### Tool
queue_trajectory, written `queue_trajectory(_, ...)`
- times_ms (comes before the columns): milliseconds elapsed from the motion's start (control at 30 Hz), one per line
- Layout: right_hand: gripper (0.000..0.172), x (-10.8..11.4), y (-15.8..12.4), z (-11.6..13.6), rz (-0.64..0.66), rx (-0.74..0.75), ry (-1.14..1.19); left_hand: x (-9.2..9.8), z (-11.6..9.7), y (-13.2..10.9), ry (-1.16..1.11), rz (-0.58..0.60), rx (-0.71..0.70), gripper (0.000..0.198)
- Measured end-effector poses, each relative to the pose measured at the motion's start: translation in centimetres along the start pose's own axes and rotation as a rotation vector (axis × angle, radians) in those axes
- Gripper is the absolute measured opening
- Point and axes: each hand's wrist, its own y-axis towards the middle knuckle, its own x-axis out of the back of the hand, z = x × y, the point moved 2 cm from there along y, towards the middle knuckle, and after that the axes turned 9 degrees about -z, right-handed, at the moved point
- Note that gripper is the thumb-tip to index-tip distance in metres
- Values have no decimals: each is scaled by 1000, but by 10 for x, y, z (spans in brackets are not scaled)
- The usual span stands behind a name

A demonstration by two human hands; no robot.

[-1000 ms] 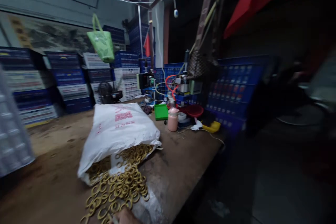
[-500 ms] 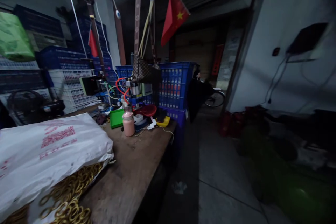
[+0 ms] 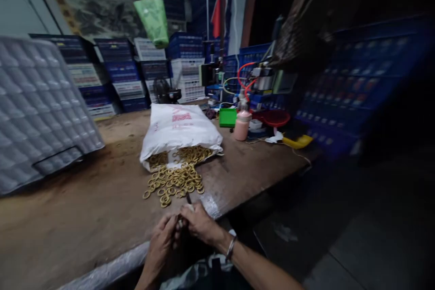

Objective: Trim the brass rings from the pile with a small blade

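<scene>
Both of my hands meet over the table's front edge, in front of a pile of gold-coloured rings [image 3: 175,181]. My right hand [image 3: 200,224], with a metal bangle on its wrist, is closed around a thin dark tool [image 3: 189,198]; its tip points toward the rings, and its kind is too blurred to name. My left hand [image 3: 165,238] is closed, fingertips pinched against the right fingers; what it grips is hidden. The rings spill from the mouth of a white sack [image 3: 181,129] with red print, lying on its side.
The brown wooden table [image 3: 125,217] has a plastic-wrapped front edge. A grey ridged tray [image 3: 44,113] leans at left. Farther right stand a pink-filled bottle [image 3: 242,126], a green tray [image 3: 227,118] and a yellow object [image 3: 299,141]. Stacked blue crates [image 3: 118,63] line the back.
The view has swung left and down, bringing both hands, the whole sack mouth and the ring pile into sight. No hand was visible before.
</scene>
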Motion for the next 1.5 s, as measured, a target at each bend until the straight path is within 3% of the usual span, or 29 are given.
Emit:
queue_trajectory(33,36,-1,-1,-3,15,-49,28,0,6,-1,-100,53,75,30)
queue_trajectory(133,36,3,-5,-3,47,-134,82,0,16,-6,-218,55,148,33)
queue_trajectory(500,34,-4,0,1,22,-152,31,13,22,-1,-271,52,165,29)
queue_trajectory(800,21,-2,6,11,-35,135,-356,13,21,2,12,5,130,41)
queue_trajectory(1167,23,-4,9,9,-66,144,-376,15,19,-4,-176,44,175,29)
queue_trajectory(1367,13,-2,1,6,-28,339,-792,17,20,0,-167,-35,139,34)
queue_trajectory(1500,23,-3,-5,7,23,375,-1025,19,24,3,-142,-71,139,39)
